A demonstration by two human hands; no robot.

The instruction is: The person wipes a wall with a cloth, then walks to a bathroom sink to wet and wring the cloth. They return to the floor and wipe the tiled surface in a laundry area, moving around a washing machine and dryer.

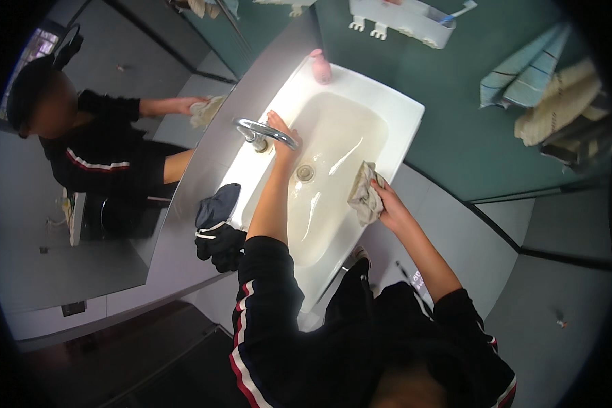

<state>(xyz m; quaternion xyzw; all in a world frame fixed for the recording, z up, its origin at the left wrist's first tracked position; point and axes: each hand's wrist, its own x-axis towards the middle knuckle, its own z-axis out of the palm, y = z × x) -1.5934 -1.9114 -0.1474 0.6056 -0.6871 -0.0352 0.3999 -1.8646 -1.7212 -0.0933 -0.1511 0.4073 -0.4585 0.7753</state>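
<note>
My left hand (284, 133) is at the curved chrome faucet (265, 130), partly hidden behind its spout; whether it grips anything there I cannot tell. Below and to the right lies the white washbasin (341, 122), wet inside, with a round metal drain (305, 173). A crumpled, pale greyish cloth (364, 196) is held in my right hand (390, 204), over the basin's right rim. No water stream can be made out at the spout.
A pink bottle (322, 69) stands on the basin's far corner. Dark bunched fabric (219, 224) lies left of the basin, by the mirror (107, 214). A white wall rack (408, 25) holds a toothbrush (459, 11). Towels (535, 71) hang at the upper right.
</note>
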